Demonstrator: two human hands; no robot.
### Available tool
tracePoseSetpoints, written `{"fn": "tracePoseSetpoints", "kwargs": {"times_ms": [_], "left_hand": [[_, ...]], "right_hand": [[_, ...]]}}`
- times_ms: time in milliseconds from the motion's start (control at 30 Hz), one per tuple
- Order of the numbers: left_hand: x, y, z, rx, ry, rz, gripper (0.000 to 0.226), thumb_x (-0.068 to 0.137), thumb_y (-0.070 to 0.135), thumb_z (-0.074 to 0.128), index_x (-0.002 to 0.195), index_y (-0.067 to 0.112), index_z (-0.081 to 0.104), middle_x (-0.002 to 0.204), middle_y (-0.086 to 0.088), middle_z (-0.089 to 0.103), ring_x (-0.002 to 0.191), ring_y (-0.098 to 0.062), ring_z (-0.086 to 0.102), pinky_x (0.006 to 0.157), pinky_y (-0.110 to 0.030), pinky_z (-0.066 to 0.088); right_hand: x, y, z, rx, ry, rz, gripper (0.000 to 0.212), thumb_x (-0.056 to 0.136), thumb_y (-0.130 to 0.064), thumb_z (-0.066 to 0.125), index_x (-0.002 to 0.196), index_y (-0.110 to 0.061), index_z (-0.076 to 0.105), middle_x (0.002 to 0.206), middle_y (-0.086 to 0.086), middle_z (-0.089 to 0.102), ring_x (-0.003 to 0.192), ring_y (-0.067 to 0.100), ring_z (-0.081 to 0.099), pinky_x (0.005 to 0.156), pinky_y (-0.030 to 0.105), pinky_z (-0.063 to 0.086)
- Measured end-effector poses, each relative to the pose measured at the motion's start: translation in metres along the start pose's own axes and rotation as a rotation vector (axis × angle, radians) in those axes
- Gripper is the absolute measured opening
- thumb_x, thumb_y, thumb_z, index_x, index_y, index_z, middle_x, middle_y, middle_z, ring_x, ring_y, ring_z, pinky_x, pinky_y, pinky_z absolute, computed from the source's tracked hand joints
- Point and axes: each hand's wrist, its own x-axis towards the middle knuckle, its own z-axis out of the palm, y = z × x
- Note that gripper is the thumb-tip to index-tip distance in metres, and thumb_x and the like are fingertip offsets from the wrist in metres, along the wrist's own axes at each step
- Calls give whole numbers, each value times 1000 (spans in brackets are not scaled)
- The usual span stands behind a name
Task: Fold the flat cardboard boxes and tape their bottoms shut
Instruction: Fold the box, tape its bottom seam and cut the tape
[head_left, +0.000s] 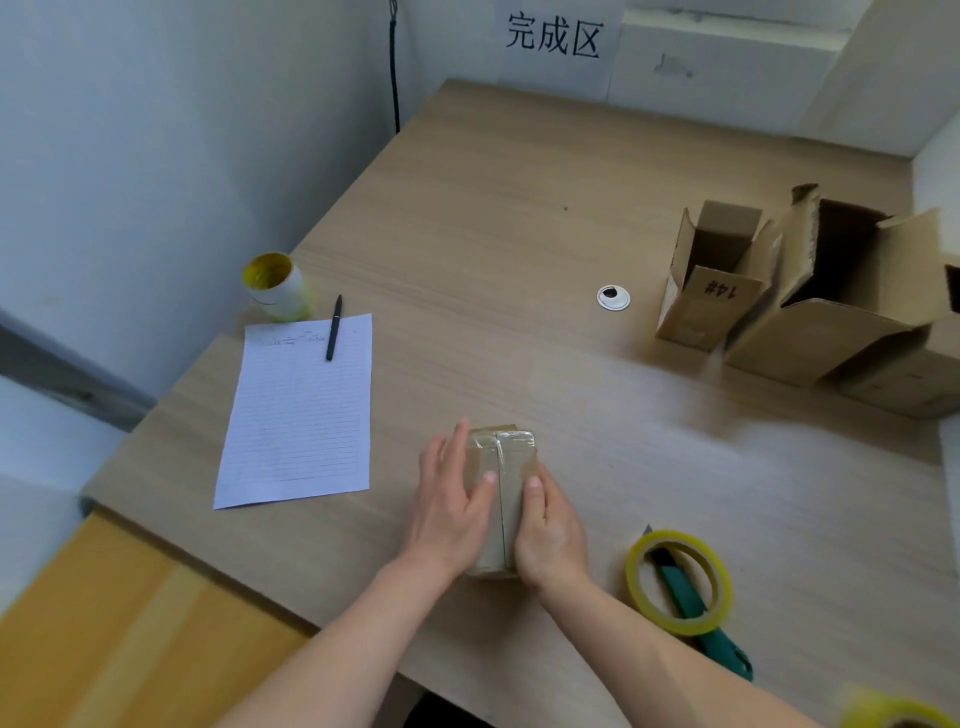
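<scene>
A small cardboard box (506, 462) stands on the table near the front edge, its closed flaps facing up with clear tape along the middle seam. My left hand (451, 499) lies flat on the box's left half, fingers straight, thumb on the top. My right hand (548, 530) rests on the right half and over its right side, thumb pressing near the seam. A roll of clear yellowish tape (678, 582) lies to the right, over a green-handled cutter (691, 605).
Two folded open boxes stand at the right: a small one marked 14# (714, 283) and a larger one (841, 306). A lined sheet (298, 410) with a black pen (334, 327), a yellow-lidded jar (275, 286), another tape roll (888, 714) at the bottom right.
</scene>
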Motion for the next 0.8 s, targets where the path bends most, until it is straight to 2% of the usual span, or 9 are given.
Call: {"fn": "tracePoseSetpoints", "kwargs": {"times_ms": [67, 133, 200, 300, 433, 533, 600, 667, 800], "left_hand": [[26, 16, -3, 148, -58, -40, 47, 101, 42, 42, 147, 35, 38, 154, -3, 27, 135, -22, 42, 106, -29, 34], [45, 26, -1, 310, -115, -39, 33, 101, 45, 39, 123, 26, 56, 132, -9, 50, 119, -30, 54, 96, -35, 43], [55, 24, 2, 337, -83, -26, 31, 99, 46, 43, 103, 20, 58, 110, -8, 61, 105, -31, 58, 87, -38, 46], [54, 14, 8, 150, 57, -64, 32, 91, 51, 57, 90, 20, 63, 95, -2, 68, 94, -26, 63, 77, -35, 46], [52, 16, 9, -22, 175, -318, 47, 80, 60, 67, 90, 16, 55, 88, -2, 65, 87, -28, 61, 72, -36, 45], [57, 13, 5, -114, 84, -487, 59, 90, 64, 49, 108, 8, 54, 100, -3, 63, 96, -28, 59, 79, -35, 44], [61, 7, 1, -214, -83, -583, 68, 92, 69, 35, 103, 7, 61, 97, -5, 66, 94, -28, 63, 85, -38, 51], [67, 16, -7, -390, -235, -682, 64, 92, 67, 37, 97, 12, 68, 91, -8, 72, 87, -29, 69, 83, -45, 58], [98, 54, -22, -582, -243, -522, 35, 88, 43, 56, 87, 12, 71, 81, -7, 72, 74, -26, 68, 71, -42, 56]], "right_hand": [[-2, -1, 0, -29, 23, -5, 43, 106, -34, 30, 141, -25, 52, 140, -2, 58, 127, 20, 53, 98, 27, 39], [-5, -4, 0, -55, 29, -11, 42, 106, -33, 30, 140, -26, 53, 138, -3, 60, 125, 20, 54, 92, 25, 38], [-7, -6, 0, -61, 39, 5, 40, 106, -33, 31, 139, -28, 54, 135, -4, 61, 122, 19, 55, 87, 23, 36], [-9, -9, 0, -57, 63, 28, 39, 106, -33, 33, 136, -30, 57, 132, -7, 63, 121, 18, 57, 85, 23, 37], [-7, -15, -3, -54, 71, 65, 37, 106, -32, 34, 134, -34, 57, 130, -11, 63, 119, 13, 57, 83, 22, 36], [-5, -16, -5, -40, 63, 131, 36, 106, -35, 33, 129, -33, 60, 128, -10, 65, 120, 14, 56, 86, 24, 37], [-2, -17, -9, -59, 36, 177, 37, 106, -38, 31, 120, -29, 64, 121, -7, 67, 116, 18, 58, 86, 28, 39], [6, -20, -16, -87, 27, 181, 38, 106, -41, 30, 116, -28, 65, 116, -7, 68, 113, 19, 59, 90, 31, 42], [37, -46, -40, 96, 113, 92, 49, 103, -52, 28, 117, -26, 67, 115, -14, 65, 113, 12, 58, 94, 30, 41]]}}
